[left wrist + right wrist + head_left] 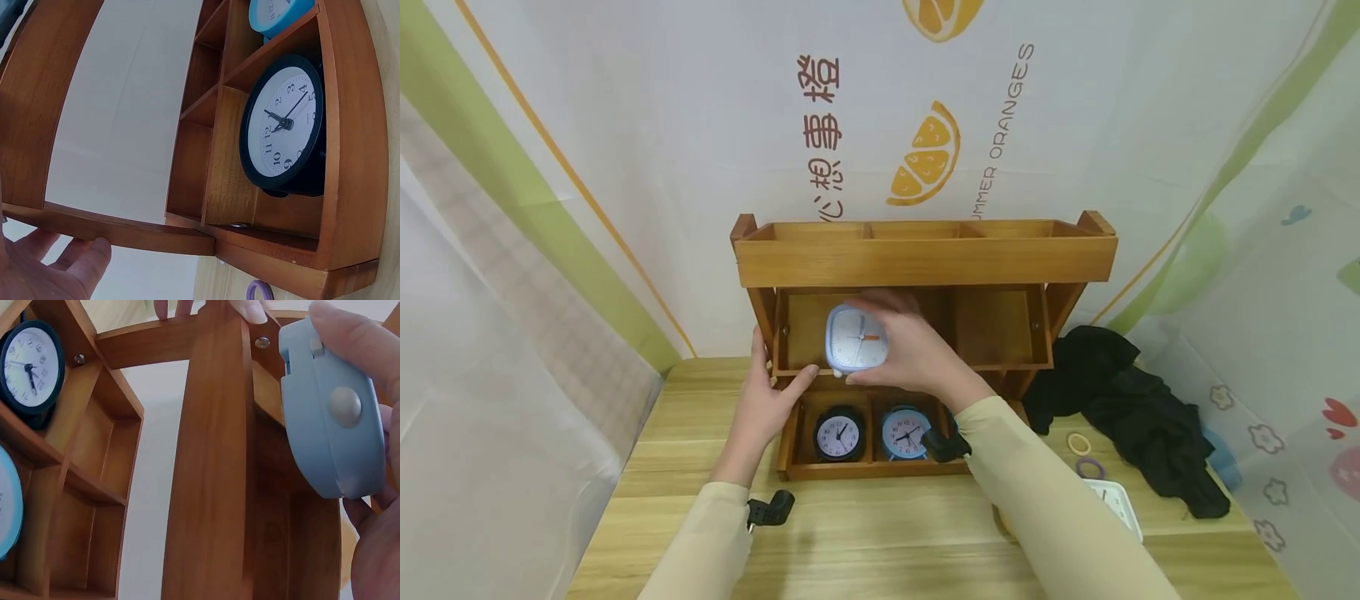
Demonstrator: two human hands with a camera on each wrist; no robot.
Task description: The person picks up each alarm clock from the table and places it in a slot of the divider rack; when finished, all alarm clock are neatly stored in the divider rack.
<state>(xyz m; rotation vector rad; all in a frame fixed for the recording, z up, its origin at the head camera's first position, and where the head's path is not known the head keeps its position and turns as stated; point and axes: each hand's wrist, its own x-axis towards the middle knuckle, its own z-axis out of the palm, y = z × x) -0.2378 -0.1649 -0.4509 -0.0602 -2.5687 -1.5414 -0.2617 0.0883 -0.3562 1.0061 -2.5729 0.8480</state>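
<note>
A pale blue alarm clock (pixel 857 340) with a white face and an orange hand is held by my right hand (pixel 917 346), thumb and fingers at its edges. It is in front of the middle tier of a wooden tiered shelf (pixel 925 262), and the right wrist view shows its rounded blue side (pixel 331 412). My left hand (pixel 765 408) grips the shelf's left side, thumb over the front of the middle tier, fingers at the side post. In the bottom tier, a black alarm clock (pixel 839 435) and a bright blue alarm clock (pixel 906 432) stand in separate compartments.
Right of the shelf lies a crumpled black cloth (pixel 1150 433). In front of it are a yellow ring (pixel 1078 443), a purple ring (pixel 1090 468) and a white-framed object (pixel 1116 504), partly behind my right sleeve. A printed curtain (pixel 700 167) hangs behind the table.
</note>
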